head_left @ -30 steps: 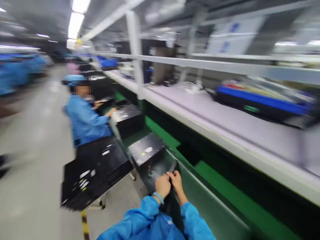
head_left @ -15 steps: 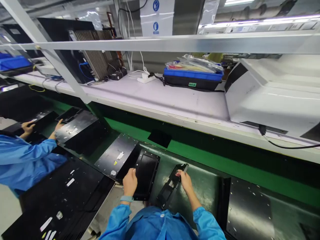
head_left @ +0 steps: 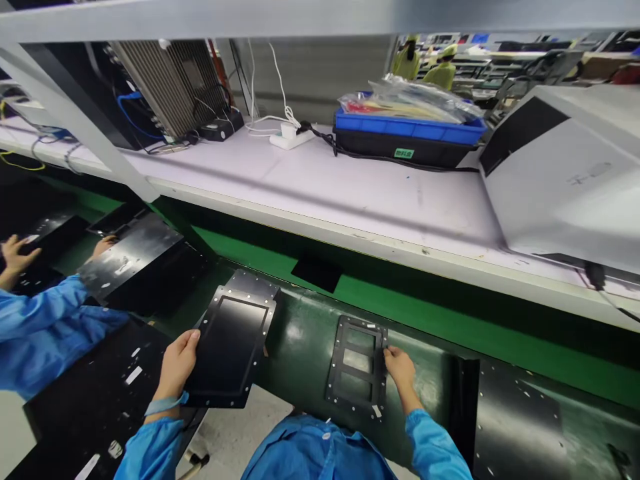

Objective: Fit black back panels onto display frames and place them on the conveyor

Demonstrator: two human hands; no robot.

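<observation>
Since the earlier frame, the black panel (head_left: 230,347) has swung away to the left, and the slotted frame (head_left: 357,372), tilted before, now shows its full face with its three windows. Left hand (head_left: 179,365) grasps the panel by its left edge, thumb on the front face, the other fingers mostly hidden behind. Right hand (head_left: 400,368) pinches the right edge of the frame, which is seen against the green work surface (head_left: 295,333); whether it lies fully flat there, I cannot tell. The two pieces are well apart, and a dark metal box (head_left: 253,285) shows just past the panel's top edge. A light blue wristband (head_left: 167,403) circles the left wrist. Farther right sits a broad metal plate (head_left: 517,420), studded with pale dots along its sides. On the shelf (head_left: 350,193) above stands a blue tray (head_left: 410,129) (plastic bags heaped in it), beside a white power strip (head_left: 291,138). At far left, a co-worker's hand (head_left: 17,255) hovers near other dark boxes.
</observation>
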